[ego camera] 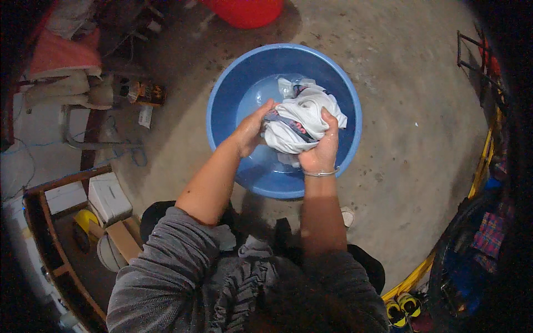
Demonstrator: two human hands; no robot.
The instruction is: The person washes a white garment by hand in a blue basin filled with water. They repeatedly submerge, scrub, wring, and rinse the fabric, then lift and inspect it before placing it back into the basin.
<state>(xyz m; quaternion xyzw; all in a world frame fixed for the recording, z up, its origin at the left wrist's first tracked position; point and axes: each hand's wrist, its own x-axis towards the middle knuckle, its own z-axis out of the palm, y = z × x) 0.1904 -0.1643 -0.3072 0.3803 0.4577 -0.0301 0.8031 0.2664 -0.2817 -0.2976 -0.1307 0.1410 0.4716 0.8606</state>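
Note:
A round blue plastic basin point(284, 193) stands on the concrete floor in front of me, with some water at its bottom. Over it I hold a bunched white wet cloth garment point(302, 112) with dark and red printed parts. My left hand point(252, 129) grips its left side, with the fingers partly hidden behind the cloth. On the right, my right hand point(322, 145) clasps the garment, thumb on top, a thin bangle at the wrist. Parts of the fabric hang towards the water.
A red rounded object point(250, 12) lies beyond the basin. At left are a white box point(109, 197), a ball point(110, 254), a wooden frame point(54, 258) and a pink cloth point(64, 52). Yellow-and-black shoes point(402, 310) sit at lower right, near a yellow bar point(416, 274).

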